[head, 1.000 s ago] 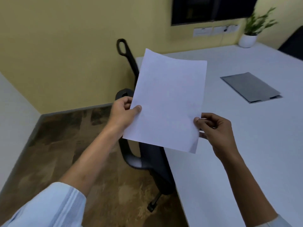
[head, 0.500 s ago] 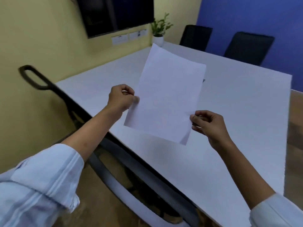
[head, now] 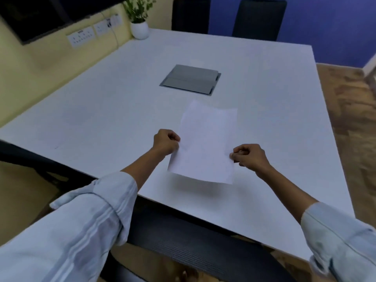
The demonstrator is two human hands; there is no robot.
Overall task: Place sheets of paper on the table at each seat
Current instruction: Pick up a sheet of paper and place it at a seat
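A blank white sheet of paper point(head: 205, 143) hovers just above the white table point(head: 114, 102), its near edge lifted and casting a shadow. My left hand point(head: 165, 141) pinches the sheet's left edge. My right hand point(head: 249, 156) pinches its right edge. The sheet lies over the near part of the table, in front of a black chair back point(head: 183, 241) tucked under the near edge.
A grey cable hatch point(head: 190, 80) is set into the table's middle. A potted plant point(head: 139, 27) stands at the far left corner by wall sockets point(head: 81, 37). Two black chairs point(head: 258, 19) line the far side. Wooden floor runs along the right.
I have turned from the table's corner to face across it. Both hands have brought the sheet down from upright to nearly flat, low over the table.
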